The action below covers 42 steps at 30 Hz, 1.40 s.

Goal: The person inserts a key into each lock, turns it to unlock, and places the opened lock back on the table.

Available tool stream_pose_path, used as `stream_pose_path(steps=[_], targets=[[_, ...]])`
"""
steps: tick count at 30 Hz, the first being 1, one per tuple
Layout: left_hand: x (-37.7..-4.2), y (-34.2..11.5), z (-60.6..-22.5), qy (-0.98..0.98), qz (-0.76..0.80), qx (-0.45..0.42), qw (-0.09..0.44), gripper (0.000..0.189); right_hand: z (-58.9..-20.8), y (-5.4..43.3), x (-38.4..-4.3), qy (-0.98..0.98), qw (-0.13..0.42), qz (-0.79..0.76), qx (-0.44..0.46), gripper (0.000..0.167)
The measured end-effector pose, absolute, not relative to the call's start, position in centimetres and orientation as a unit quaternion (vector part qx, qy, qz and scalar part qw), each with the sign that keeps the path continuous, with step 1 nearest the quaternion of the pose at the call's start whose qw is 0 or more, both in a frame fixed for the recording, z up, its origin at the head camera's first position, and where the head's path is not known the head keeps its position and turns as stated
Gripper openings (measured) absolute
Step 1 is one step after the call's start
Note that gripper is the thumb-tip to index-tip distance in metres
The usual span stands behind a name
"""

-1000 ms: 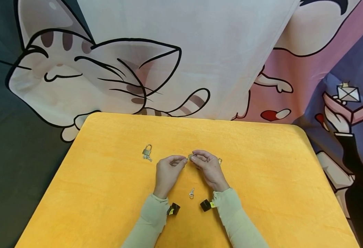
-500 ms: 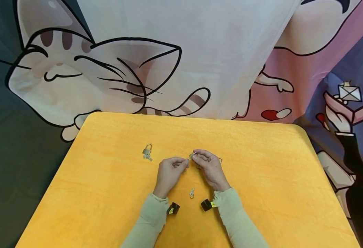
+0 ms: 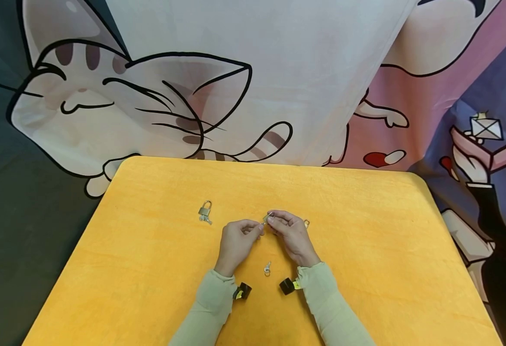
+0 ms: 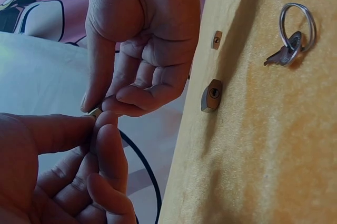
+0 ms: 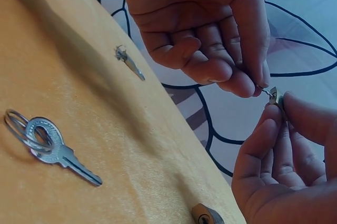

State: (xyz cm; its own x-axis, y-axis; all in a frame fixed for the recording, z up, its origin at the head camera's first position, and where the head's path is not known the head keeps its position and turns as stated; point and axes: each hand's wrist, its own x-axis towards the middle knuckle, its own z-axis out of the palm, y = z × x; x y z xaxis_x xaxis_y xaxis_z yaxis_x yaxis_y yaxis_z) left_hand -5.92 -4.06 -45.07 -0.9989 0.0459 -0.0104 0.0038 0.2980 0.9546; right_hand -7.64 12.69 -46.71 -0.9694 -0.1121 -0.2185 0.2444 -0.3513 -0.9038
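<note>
Just above the table, my right hand [image 3: 293,238] pinches a small brass padlock [image 5: 276,98] between thumb and fingers, its shackle up. My left hand [image 3: 235,245] pinches a small key [image 5: 265,90], most of it hidden by the fingertips. The key's tip is right at the underside of the padlock body. Between my wrists lies another silver key [image 5: 66,158] on a split ring [image 4: 311,24], flat on the yellow cloth.
A second padlock [image 3: 203,211] with keys [image 5: 121,53] lies left of my hands. More padlocks lie beyond my right hand, a larger one [image 4: 212,97] and a smaller one [image 4: 216,40]. A yellow cloth [image 3: 149,269] covers the table; printed curtains [image 3: 313,86] hang behind.
My left hand has shifted slightly right with the key, and the padlock in my right hand has tilted a little. Over the last half second both hands stay nearly still.
</note>
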Motion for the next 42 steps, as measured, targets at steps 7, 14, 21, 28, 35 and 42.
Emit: stream_pose_path(steps=[7, 14, 21, 28, 35, 42], targets=[[-5.90, -4.05, -45.20, 0.805, 0.592, 0.013, 0.016, 0.014, -46.67, 12.57, -7.52, 0.564, 0.112, -0.816, 0.064, 0.029], [-5.84, -4.02, -45.13, 0.810, 0.586, 0.011, 0.016, 0.012, -46.74, 12.54, -7.42, 0.571, 0.114, -0.811, 0.064, 0.036], [-5.78, -4.01, -45.00, 0.814, 0.580, 0.010, 0.023, 0.011, -46.93, 12.70, -7.42, 0.576, 0.120, -0.807, 0.057, 0.037], [-5.81, -3.98, -45.03, 0.812, 0.583, 0.015, 0.029, 0.012, -46.99, 12.77, -7.41, 0.579, 0.117, -0.805, 0.051, 0.033], [-5.79, -4.10, -45.13, 0.817, 0.576, 0.019, 0.031, 0.011, -47.13, 12.67, -7.33, 0.581, 0.124, -0.803, 0.040, 0.037], [-5.85, -4.04, -45.09, 0.822, 0.568, 0.023, 0.029, 0.012, -47.14, 12.80, -7.39, 0.583, 0.127, -0.801, 0.041, 0.035]])
